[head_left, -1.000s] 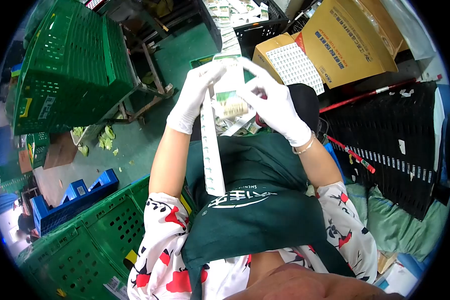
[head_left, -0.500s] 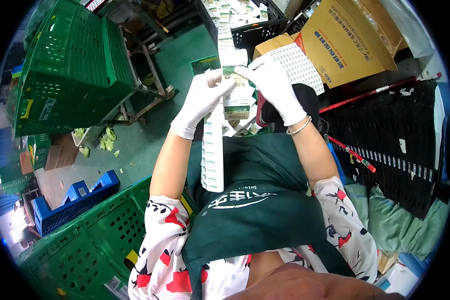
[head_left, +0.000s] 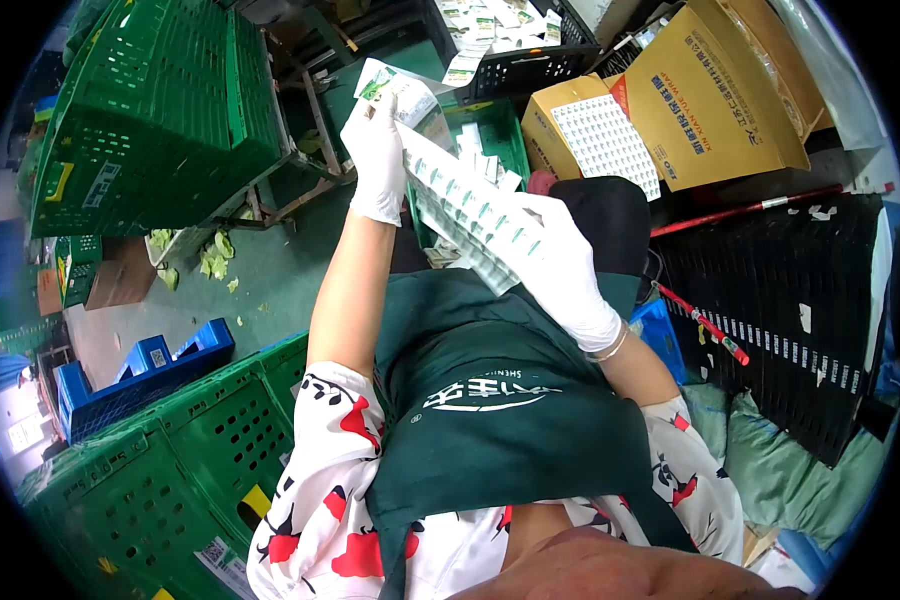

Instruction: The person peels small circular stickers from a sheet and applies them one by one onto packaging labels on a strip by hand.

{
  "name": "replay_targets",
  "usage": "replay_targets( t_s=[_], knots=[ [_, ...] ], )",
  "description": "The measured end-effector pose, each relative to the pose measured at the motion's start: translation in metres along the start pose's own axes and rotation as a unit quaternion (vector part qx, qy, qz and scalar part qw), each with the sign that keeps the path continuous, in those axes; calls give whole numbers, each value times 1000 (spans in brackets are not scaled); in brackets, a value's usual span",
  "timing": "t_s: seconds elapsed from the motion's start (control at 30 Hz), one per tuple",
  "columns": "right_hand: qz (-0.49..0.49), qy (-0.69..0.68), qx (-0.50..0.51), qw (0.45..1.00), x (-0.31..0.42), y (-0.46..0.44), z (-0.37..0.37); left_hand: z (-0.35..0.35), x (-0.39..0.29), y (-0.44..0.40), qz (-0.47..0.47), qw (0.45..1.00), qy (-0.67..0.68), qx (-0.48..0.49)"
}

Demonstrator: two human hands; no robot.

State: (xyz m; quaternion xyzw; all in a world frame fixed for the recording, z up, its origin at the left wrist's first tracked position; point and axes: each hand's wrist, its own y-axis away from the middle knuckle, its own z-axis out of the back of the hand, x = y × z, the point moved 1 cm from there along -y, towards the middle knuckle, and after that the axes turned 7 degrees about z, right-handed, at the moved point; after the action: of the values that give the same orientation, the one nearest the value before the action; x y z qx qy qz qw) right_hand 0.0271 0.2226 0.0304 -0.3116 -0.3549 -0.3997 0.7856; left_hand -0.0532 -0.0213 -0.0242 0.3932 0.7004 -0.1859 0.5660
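Observation:
A white strip of labels with small green prints [head_left: 470, 200] stretches diagonally between my hands, above my lap. My left hand [head_left: 375, 150], in a white glove, is closed at its upper end. Beside those fingers, white-and-green printed packaging [head_left: 410, 92] hangs loosely and trails toward the black crate. Near the strip's lower end, my right hand [head_left: 565, 265], also gloved, is closed on it, with some fingertips hidden. Beneath the strip stands a green crate [head_left: 515, 135] with white printed pieces inside, partly covered by my hands.
A black crate [head_left: 530, 68] of printed packets stands ahead. To its right, a sheet of labels [head_left: 607, 140] leans on a cardboard box [head_left: 710, 100]. Green crates [head_left: 150, 120] are stacked at left, others [head_left: 210, 430] near my left elbow. Black crates [head_left: 770, 300] stand at right.
My left hand has moved up and left, my right hand down toward my lap. The label strip, hanging vertically before, now spans diagonally between both hands. The printed packaging has shifted up and left.

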Motion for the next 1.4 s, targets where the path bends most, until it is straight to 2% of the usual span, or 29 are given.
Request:
replay_targets(
  t_s=[0.13, 0.17, 0.3, 0.4, 0.43, 0.53, 0.73, 0.9, 1.0, 1.03, 1.13, 1.2, 1.33, 1.37, 1.4],
  knots=[
    [-45, -263, -107, 958, -18, -5, 0, 4, 7, -2, -31, 999, -38, 13],
    [-72, -228, -100, 966, -7, -10, 9, 4, 3, -1, -70, 995, -68, 11],
    [-54, -184, -97, 977, -13, -16, 15, -12, -28, 24, -71, 995, 21, 71],
    [-40, -167, -91, 981, -21, -18, 16, -8, -29, 19, -141, 985, -82, 49],
    [-38, -195, -100, 975, -22, -18, 17, -6, -29, 19, -104, 988, -106, 35],
    [-51, -254, -141, 955, -25, -19, 18, -13, -24, 20, -186, 980, -77, -5],
    [-96, -263, -155, 947, -27, -18, 20, -14, -26, 22, -203, 977, -59, -39],
    [-81, -266, -130, 952, -16, -23, 21, -11, -28, 20, -215, 971, -56, -88],
    [-73, -275, -128, 950, -6, -24, 22, -15, -35, 30, -171, 981, -76, -57],
    [-82, -263, -126, 953, -10, -24, 22, -15, -36, 33, -105, 993, -56, -22],
    [-84, -270, -143, 949, -12, -25, 23, -16, -25, 25, -201, 979, -39, -24],
    [-93, -278, -151, 944, -16, -24, 24, -14, -27, 24, -195, 980, -26, -39],
    [-142, -356, -169, 908, -16, -25, 18, -15, -38, 23, -238, 970, 11, -46],
    [-158, -334, -124, 921, -24, -25, 21, -14, -40, 22, -248, 968, 6, -48],
    [-124, -306, -111, 938, -30, -26, 23, -13, -43, 22, -258, 965, 1, -49]
  ],
)
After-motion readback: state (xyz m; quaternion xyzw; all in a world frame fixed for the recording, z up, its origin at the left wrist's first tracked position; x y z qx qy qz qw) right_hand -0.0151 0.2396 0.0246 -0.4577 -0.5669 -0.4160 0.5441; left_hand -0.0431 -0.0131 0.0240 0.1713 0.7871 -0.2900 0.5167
